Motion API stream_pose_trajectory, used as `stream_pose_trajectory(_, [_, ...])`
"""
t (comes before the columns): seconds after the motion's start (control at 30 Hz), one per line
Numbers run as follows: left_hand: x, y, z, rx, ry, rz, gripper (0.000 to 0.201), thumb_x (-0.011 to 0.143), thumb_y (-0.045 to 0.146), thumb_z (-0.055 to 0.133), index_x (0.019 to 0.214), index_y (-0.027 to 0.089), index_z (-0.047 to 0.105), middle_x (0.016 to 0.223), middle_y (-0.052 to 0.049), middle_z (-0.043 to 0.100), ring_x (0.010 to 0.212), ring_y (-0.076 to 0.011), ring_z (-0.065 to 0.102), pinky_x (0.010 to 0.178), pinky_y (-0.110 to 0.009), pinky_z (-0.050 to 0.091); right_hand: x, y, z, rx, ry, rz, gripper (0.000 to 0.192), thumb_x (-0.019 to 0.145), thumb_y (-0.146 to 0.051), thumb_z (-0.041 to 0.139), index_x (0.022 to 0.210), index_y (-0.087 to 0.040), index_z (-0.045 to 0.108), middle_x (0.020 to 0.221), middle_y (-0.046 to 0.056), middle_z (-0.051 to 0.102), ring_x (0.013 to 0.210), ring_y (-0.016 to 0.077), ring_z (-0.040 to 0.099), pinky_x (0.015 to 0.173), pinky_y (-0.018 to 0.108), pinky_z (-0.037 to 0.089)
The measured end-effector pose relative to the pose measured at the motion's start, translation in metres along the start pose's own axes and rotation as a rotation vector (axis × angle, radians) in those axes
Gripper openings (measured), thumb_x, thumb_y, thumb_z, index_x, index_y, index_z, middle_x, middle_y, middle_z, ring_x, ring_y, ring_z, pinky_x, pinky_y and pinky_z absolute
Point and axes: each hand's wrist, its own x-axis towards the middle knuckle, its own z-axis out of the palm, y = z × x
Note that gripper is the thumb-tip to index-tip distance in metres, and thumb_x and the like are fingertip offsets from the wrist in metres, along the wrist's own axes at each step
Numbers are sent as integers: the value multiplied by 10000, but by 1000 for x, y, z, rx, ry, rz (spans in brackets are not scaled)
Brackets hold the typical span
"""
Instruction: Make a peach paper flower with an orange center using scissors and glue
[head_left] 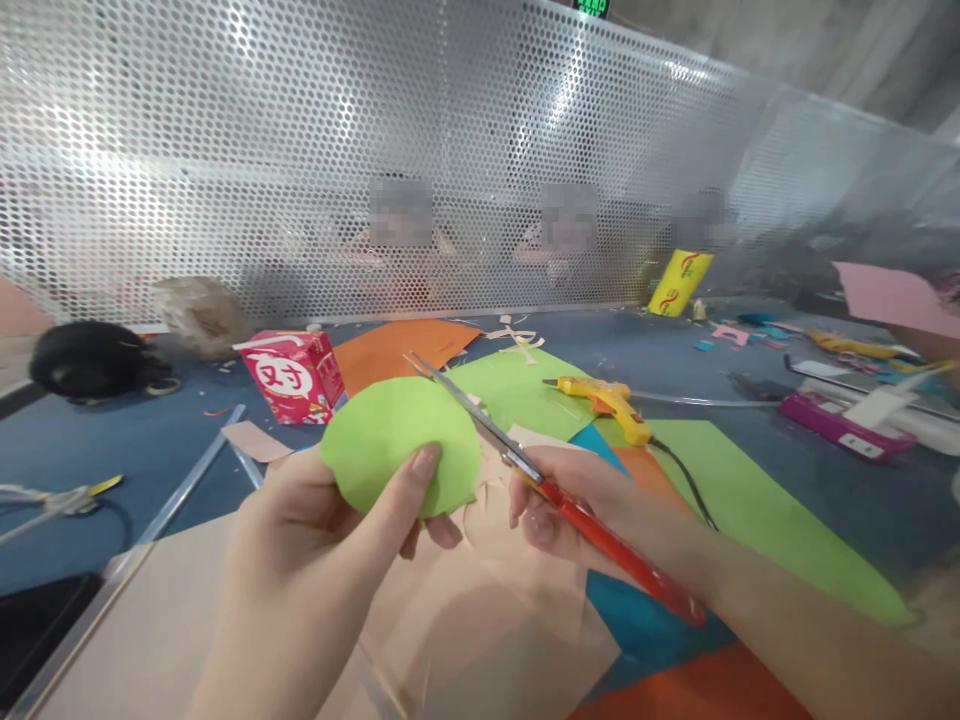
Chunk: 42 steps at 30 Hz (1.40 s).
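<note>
Pinched between the thumb and fingers of my left hand point(337, 530) is a rounded piece of light green paper point(386, 430). My right hand point(592, 490) grips red-handled scissors point(600, 535), their metal blades pointing up and to the left. The blades are slightly parted at the tips and lie along the right edge of the green piece; whether they touch it I cannot tell. Beneath both hands lie large pale pink paper sheets point(495, 640). Just beyond the scissors, a yellow glue gun point(611, 400) rests on green paper point(502, 385).
A pink printed box point(292, 378) stands at the left, near a black round object point(90, 358). Orange paper point(397, 345) and paper scraps lie further back. A yellow cylinder point(679, 283) leans by the perforated metal screen point(300, 130). On the right is a purple-and-white item point(847, 425).
</note>
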Motion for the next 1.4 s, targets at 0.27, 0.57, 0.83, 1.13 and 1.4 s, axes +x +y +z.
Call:
stream_pose_trajectory(0.27, [-2, 2, -1, -7, 21, -10, 229, 729, 386, 649, 576, 217, 626, 438, 43, 594, 421, -96, 526, 399, -162, 429, -4, -5, 1, 219, -121, -1, 255, 758, -393, 654, 800, -207, 484, 776, -30, 479, 661, 99, 436, 656, 214, 401])
stream_pose_trajectory(0.57, [-2, 1, -1, 13, 31, -5, 241, 717, 391, 650, 559, 211, 632, 434, 31, 593, 418, -109, 527, 387, -181, 428, -5, 2, 0, 94, -93, -10, 295, 882, -501, 414, 837, -218, 485, 757, -11, 466, 644, 125, 418, 631, 256, 388])
stream_pose_trajectory(0.83, [-2, 1, -3, 14, 25, -28, 236, 713, 405, 656, 585, 207, 638, 430, 36, 596, 415, -98, 528, 398, -165, 432, -3, 1, 0, 47, -88, -12, 306, 885, -496, 408, 797, -207, 456, 750, -9, 434, 640, 124, 382, 613, 252, 359])
stream_pose_trajectory(1.13, [-1, 4, -3, -13, 1, -41, 232, 731, 388, 638, 582, 210, 643, 434, 24, 594, 422, -116, 533, 411, -195, 445, -5, 3, 0, 54, -55, 11, 340, 864, -524, 419, 745, -206, 424, 725, -13, 362, 640, 131, 336, 625, 257, 362])
stream_pose_trajectory(1.4, [0, 0, -4, -31, -11, -23, 250, 725, 379, 652, 559, 201, 601, 421, 31, 569, 415, -109, 507, 404, -194, 420, -3, 0, -1, 99, -86, -86, 302, 882, -467, 428, 754, -194, 453, 720, -12, 426, 648, 123, 394, 625, 253, 373])
